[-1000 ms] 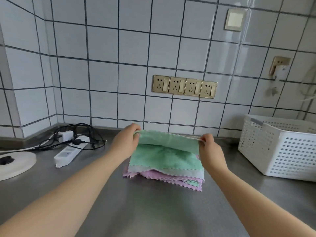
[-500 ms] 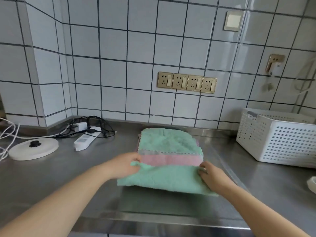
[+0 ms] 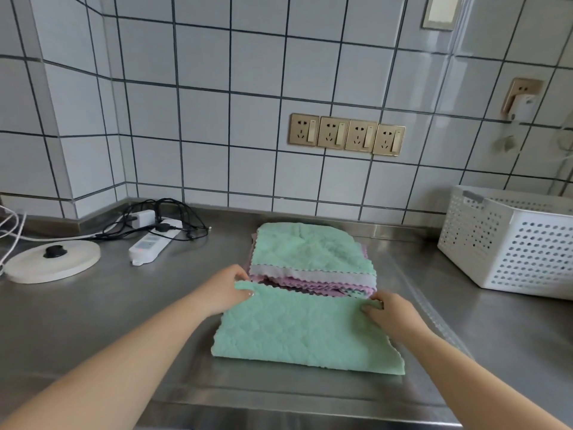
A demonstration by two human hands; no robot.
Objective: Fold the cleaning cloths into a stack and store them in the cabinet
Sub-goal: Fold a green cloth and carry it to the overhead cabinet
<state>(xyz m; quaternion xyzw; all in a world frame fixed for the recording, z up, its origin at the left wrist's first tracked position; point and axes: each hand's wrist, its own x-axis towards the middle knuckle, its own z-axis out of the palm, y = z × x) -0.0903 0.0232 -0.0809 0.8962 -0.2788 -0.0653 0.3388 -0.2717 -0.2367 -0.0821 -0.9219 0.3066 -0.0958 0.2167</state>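
A green cleaning cloth lies spread on the steel counter, in front of a pile of cloths. That pile shows a green cloth on top, with grey and pink layers under it. My left hand pinches the near cloth's far left corner. At the far right corner my right hand pinches the same cloth. Both corners are lifted slightly off the counter.
A white perforated basket stands at the right. At the left lie a power strip with black cables and a round white kettle base. Four wall sockets sit on the tiled wall. The counter's front edge is close below the cloth.
Both hands lifted the top green cloth off the pile, drew it toward me and laid it flat in front of the pile. The camera view shifted back and up.
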